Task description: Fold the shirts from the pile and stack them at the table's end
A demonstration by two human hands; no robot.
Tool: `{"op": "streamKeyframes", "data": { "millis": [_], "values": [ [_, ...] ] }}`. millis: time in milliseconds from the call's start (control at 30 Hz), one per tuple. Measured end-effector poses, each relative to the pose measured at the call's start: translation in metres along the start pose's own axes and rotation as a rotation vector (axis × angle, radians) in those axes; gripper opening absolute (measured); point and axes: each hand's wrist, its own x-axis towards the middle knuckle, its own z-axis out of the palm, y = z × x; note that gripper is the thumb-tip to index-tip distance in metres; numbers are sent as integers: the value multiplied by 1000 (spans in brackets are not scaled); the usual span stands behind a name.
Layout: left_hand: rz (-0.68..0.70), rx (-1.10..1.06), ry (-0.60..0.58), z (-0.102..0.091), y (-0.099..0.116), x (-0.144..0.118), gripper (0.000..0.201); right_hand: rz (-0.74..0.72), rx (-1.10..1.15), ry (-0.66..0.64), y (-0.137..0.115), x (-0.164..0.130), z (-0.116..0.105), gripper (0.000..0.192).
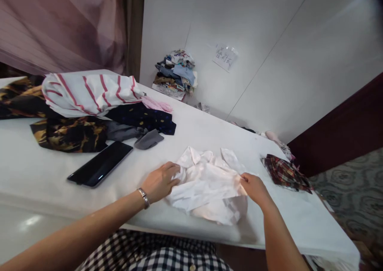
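So the person is working a crumpled white shirt (209, 183) that's lying near the front edge of the counter (36, 171), pretty much right in front of them. It's looking thin and rumpled, with a collar poking up at the far side and the lower part bunching up and hanging close to the counter's edge. The left hand (160, 181) is pinching the shirt's left side, fingers curled onto the fabric, and there's a metal bracelet (144, 197) sitting on that wrist. The right hand (254, 187) is gripping the shirt's right edge, fingers closed on the cloth.

The counter itself is white and smooth. A dark phone (100, 164) is lying flat, well to the left of the shirt. Behind that, a heap of clothes is piling up: a white top with red stripes (89, 91), a black and gold patterned piece (68, 133), a navy dotted one (143, 119) and a grey scrap (149, 139). A folded plaid cloth (284, 173) is sitting just right of the shirt. On the floor by the white wall, a stack of folded clothes (176, 75) is resting, with a paper note (225, 57) stuck on the wall near it. A pinkish curtain (60, 23) is hanging at the upper left.
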Motion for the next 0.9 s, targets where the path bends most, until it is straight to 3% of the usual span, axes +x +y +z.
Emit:
{"op": "streamKeyframes", "data": {
  "millis": [100, 133, 200, 267, 333, 433, 567, 633, 733, 900],
  "values": [
    [17, 44, -61, 4, -2, -3, 25, -64, 22, -220, -8, -18, -7, 24],
    [9, 56, -75, 4, -3, -3, 23, -78, 47, -240, -13, -20, -8, 28],
    [-12, 66, -61, 3, -2, -1, 22, -72, 51, -140, -24, -15, -9, 35],
    [-48, 69, 6, -2, 0, 4, 25, -98, 90, 44, -37, 2, -3, 36],
    [-98, 97, 86, -9, 4, 10, 29, -213, 241, 136, -49, 29, 9, 34],
    [-209, 195, 82, -20, 9, 16, 36, -367, 365, 72, -67, 76, 36, 31],
    [-333, 259, -127, -23, 14, 16, 55, -322, 38, -135, -88, 120, 65, 35],
    [-333, 245, -181, -19, 16, 14, 59, -298, -41, -178, -95, 131, 71, 25],
    [-281, 232, -208, -10, 19, 9, 50, -283, -13, -164, -98, 141, 68, 4],
    [-198, 40, -173, -9, 13, 20, 29, -262, 142, -11, -89, 158, 28, 16]
  ]
}}
